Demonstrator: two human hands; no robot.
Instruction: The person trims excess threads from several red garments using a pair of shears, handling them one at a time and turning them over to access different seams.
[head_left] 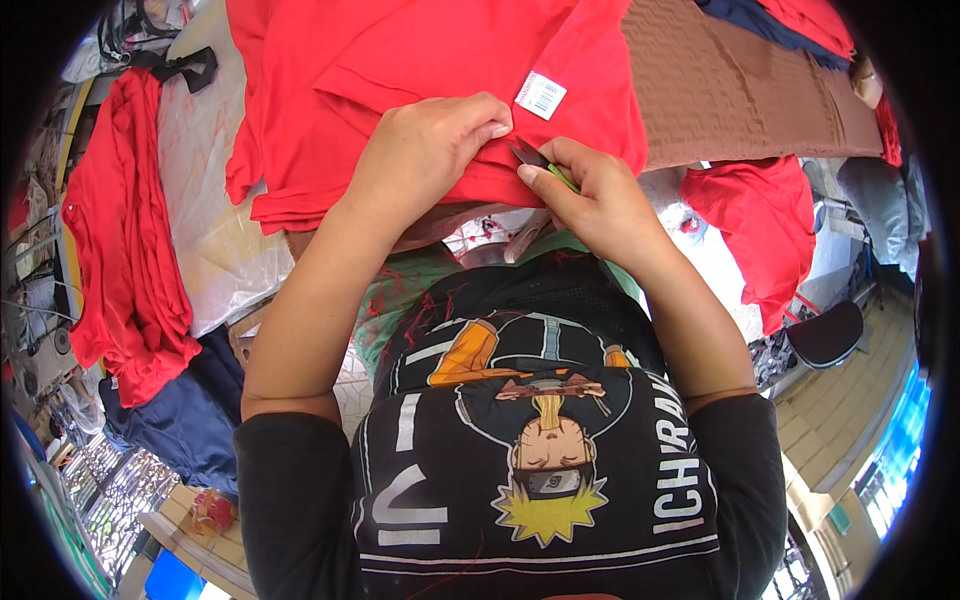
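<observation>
A red garment [430, 50] lies spread in front of me, with a white label [541, 95] sewn on it. My left hand [440, 140] is closed in a pinch on the red cloth just left of the label. In my right hand [590, 190] is a pair of thread snips [540, 160] with dark blades and a green handle. The blade tips point at the cloth beside my left fingertips. Whether a thread lies between the blades is too small to tell.
A brown padded surface [740, 90] extends to the right under the garment. More red garments hang at the left [125, 230] and right [755, 225]. Dark blue cloth [185, 415] is at lower left, and a dark round stool seat [828, 333] stands at right. Loose red threads lie on my lap.
</observation>
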